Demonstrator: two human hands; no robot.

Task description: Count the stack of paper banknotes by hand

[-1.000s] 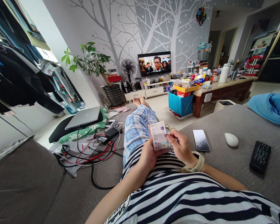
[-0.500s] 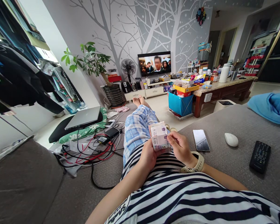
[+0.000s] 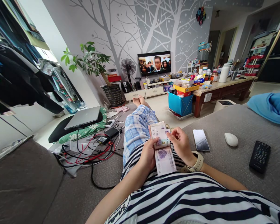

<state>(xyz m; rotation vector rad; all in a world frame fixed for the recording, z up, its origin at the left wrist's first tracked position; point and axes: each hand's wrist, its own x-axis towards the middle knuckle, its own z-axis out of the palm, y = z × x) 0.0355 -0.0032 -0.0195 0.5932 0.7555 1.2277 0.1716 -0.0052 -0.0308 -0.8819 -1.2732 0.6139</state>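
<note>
Several banknotes [image 3: 162,141] are held over my lap, in front of the striped shirt. My left hand [image 3: 148,153] grips their left side, thumb on top. With thumb and fingers pinched, my right hand [image 3: 180,143] holds the upper right edge of the top note, which shows a 5. A purple note [image 3: 165,160] hangs down below the others and lies against the shirt. A watch [image 3: 194,162] with a pale strap is on my right wrist.
On the grey sofa to the right are a phone [image 3: 201,140], a white mouse [image 3: 231,139] and a black remote [image 3: 260,156]. Tangled cables [image 3: 95,152] and a laptop [image 3: 83,117] lie on the left. Beyond are a cluttered table [image 3: 238,81] and a television [image 3: 154,63].
The lower part of a purple note now hangs down over the shirt. My left thumb has moved onto the notes, and my right hand has shifted slightly.
</note>
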